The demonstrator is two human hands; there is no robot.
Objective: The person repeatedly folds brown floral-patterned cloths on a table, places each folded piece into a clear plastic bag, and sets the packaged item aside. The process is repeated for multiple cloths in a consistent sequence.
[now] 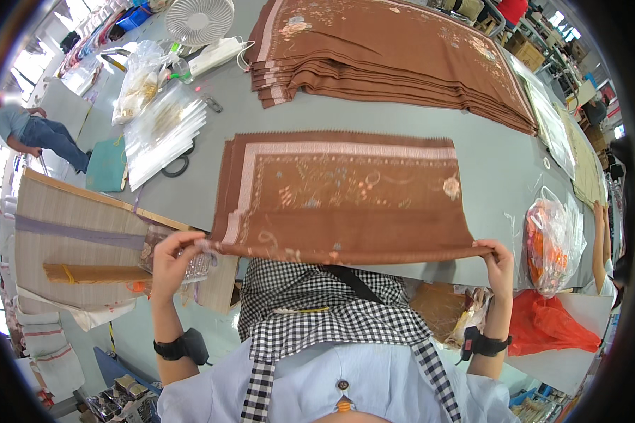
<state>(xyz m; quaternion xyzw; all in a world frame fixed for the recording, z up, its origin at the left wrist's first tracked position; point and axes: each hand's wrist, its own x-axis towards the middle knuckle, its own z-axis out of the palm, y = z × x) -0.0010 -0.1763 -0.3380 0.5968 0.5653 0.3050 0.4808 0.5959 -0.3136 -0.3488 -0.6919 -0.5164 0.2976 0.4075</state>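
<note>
A brown cloth [360, 194] with a pink border and printed flowers lies folded on the grey table in front of me, its near edge lifted at the table's front. My left hand [173, 262] pinches the near left corner between thumb and fingers. At the near right corner, my right hand [497, 264] grips the same edge, fingers closed. Between my hands the edge runs nearly straight, with a fold along it. Further back lies a stack of matching brown cloths [402, 63], with its folded layers showing on the near side.
Clear plastic bags [166, 127], a black tape ring [176, 166] and a teal folder [107, 166] lie at left, a white fan [200, 21] behind. At right stands a plastic bag with orange contents [552, 243]; beyond it, another person's arms [600, 233] reach over the table.
</note>
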